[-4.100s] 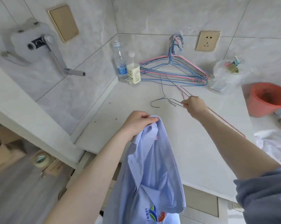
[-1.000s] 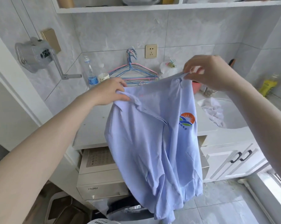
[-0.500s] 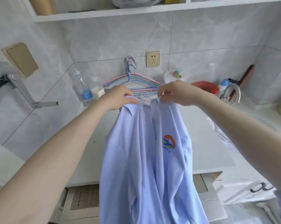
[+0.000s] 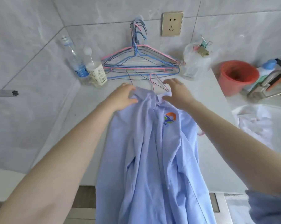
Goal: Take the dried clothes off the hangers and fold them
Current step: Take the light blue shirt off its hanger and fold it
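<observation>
On smooth pale counter [image 4: 209, 101], limp light-blue shirt [image 4: 152, 151]

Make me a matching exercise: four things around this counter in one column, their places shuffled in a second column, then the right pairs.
Things
1. light blue shirt with a chest logo
2. red plastic bucket
3. bundle of pink and blue wire hangers
4. clear plastic water bottle with a blue label

Places
A. leaning on the back wall below the gold wall socket
B. far left corner, beside a white-capped bottle
C. far right, beside the metal tap
D. lying on the white counter, hanging over its front edge

Pairs: 1-D, 2-C, 3-A, 4-B
</observation>
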